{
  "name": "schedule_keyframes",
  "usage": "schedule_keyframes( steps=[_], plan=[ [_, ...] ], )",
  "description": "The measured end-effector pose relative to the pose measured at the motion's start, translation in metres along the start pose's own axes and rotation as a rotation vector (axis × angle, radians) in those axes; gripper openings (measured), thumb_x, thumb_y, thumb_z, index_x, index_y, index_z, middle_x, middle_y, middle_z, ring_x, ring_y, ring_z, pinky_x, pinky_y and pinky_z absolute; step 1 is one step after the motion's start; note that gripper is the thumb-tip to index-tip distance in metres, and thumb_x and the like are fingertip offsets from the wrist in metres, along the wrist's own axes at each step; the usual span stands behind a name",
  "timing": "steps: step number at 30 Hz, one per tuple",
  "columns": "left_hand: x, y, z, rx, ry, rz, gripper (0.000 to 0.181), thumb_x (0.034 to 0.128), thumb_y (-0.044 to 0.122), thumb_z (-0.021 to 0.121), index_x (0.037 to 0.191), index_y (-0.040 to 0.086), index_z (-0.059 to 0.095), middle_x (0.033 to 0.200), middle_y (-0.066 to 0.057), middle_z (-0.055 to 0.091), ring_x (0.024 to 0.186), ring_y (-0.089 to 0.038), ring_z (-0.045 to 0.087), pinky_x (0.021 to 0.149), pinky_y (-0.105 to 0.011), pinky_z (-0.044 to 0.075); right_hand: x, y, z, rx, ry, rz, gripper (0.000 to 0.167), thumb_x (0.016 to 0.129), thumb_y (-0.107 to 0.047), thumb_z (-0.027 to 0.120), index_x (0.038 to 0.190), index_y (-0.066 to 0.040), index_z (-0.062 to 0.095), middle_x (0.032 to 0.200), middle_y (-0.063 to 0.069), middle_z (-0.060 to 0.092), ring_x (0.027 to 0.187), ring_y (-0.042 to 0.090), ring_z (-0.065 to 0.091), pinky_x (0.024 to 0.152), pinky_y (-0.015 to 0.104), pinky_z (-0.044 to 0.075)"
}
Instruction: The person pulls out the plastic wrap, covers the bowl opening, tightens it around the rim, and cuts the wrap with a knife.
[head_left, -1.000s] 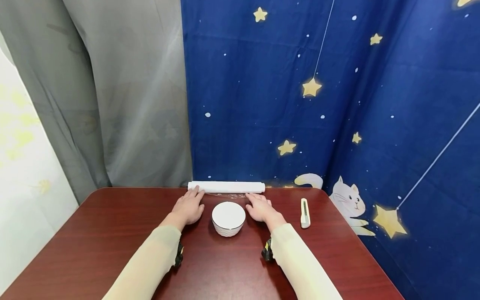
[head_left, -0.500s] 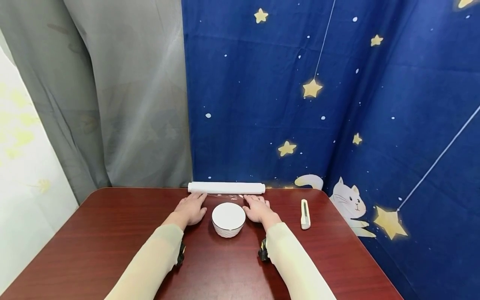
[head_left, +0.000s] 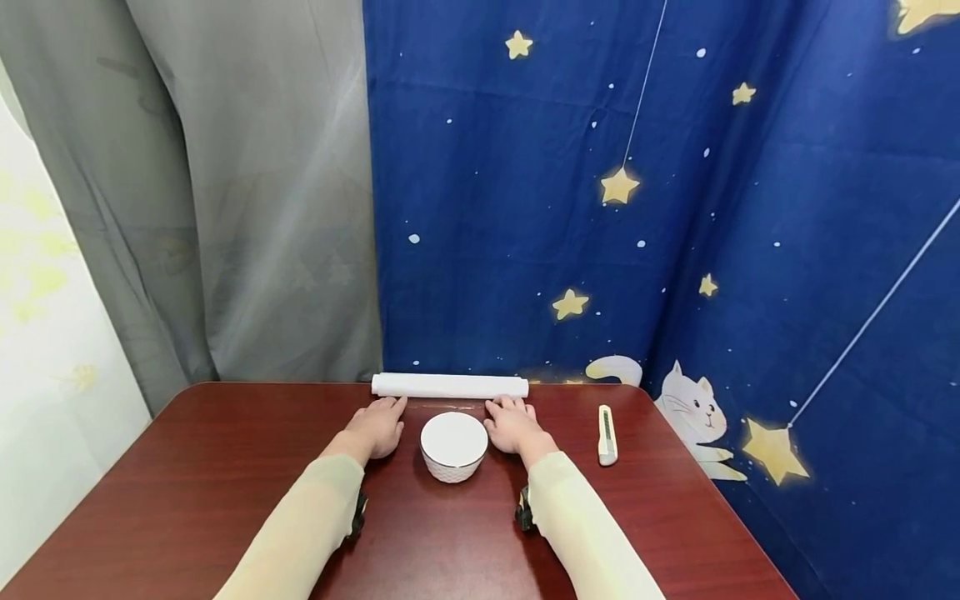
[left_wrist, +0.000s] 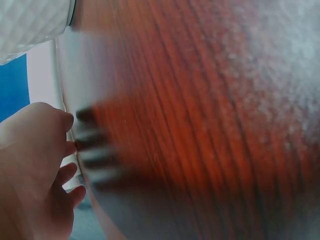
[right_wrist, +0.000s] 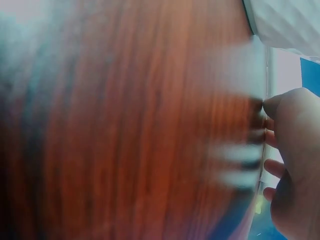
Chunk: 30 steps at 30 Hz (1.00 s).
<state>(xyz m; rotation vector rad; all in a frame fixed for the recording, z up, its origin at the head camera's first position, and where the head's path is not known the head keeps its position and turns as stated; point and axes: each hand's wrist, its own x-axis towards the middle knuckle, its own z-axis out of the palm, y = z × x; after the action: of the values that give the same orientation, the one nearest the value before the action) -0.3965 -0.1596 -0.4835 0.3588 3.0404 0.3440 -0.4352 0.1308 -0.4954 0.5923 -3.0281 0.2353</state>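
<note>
In the head view a white roll (head_left: 450, 385) of clear plastic film lies along the far table edge. A thin strip of clear film (head_left: 447, 407) shows just in front of it. My left hand (head_left: 377, 427) rests at the strip's left end, thumb apart from the fingers. At the right end my right hand (head_left: 513, 425) lies the same way, fingertips close to the roll. Both wrist views show fingertips down on the tabletop; whether they press the film there cannot be made out. Between the hands stands a white bowl (head_left: 453, 467) with a textured side and dark rim line.
A pale box cutter (head_left: 607, 436) lies on the dark red-brown table (head_left: 187, 500), right of my right hand. Grey (head_left: 277, 208) and blue star-patterned curtains (head_left: 510, 167) hang right behind the far edge.
Both hands have drawn slightly back from the roll, the left fingers coming off it. The film strip in front of the roll looks a little wider. The view has tipped up slightly.
</note>
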Motion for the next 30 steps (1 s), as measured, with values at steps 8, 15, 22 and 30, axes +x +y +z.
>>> schedule_keyframes(
  steps=[8, 15, 22, 30],
  plan=[
    [-0.004, 0.002, -0.004, 0.019, 0.010, 0.004, 0.055, 0.1116, 0.017, 0.054, 0.162, -0.004, 0.047, 0.165, -0.026, 0.046, 0.155, -0.047, 0.042, 0.124, -0.066, 0.037, -0.004, -0.001, -0.003, -0.016, 0.076, -0.040, 0.039, 0.109, -0.020, 0.057, 0.144, -0.008, 0.069, 0.143, 0.011, 0.064, 0.134, 0.037, 0.054, 0.110, 0.055, 0.043],
    [-0.001, -0.003, 0.002, 0.020, 0.066, 0.034, 0.047, 0.1101, 0.020, 0.056, 0.150, -0.004, 0.060, 0.144, -0.024, 0.053, 0.139, -0.044, 0.051, 0.115, -0.062, 0.043, -0.005, 0.001, -0.002, -0.038, 0.122, -0.069, 0.036, 0.107, -0.016, 0.061, 0.141, -0.008, 0.071, 0.132, 0.011, 0.066, 0.125, 0.035, 0.056, 0.108, 0.053, 0.045],
    [-0.001, -0.010, 0.005, 0.027, 0.186, 0.096, 0.030, 0.1068, 0.015, 0.063, 0.131, 0.000, 0.071, 0.128, -0.020, 0.060, 0.124, -0.042, 0.058, 0.103, -0.061, 0.051, -0.004, 0.002, -0.002, -0.045, 0.167, -0.080, 0.022, 0.105, -0.014, 0.068, 0.123, -0.010, 0.080, 0.116, 0.010, 0.070, 0.115, 0.033, 0.058, 0.104, 0.050, 0.047],
    [0.012, -0.019, 0.015, 0.067, 0.281, 0.073, 0.012, 0.1002, 0.012, 0.074, 0.112, 0.012, 0.075, 0.111, -0.011, 0.066, 0.105, -0.033, 0.068, 0.092, -0.056, 0.058, -0.004, 0.003, -0.004, -0.053, 0.292, -0.107, 0.008, 0.098, -0.011, 0.077, 0.103, -0.014, 0.084, 0.103, 0.008, 0.076, 0.106, 0.033, 0.068, 0.098, 0.049, 0.055]
  ],
)
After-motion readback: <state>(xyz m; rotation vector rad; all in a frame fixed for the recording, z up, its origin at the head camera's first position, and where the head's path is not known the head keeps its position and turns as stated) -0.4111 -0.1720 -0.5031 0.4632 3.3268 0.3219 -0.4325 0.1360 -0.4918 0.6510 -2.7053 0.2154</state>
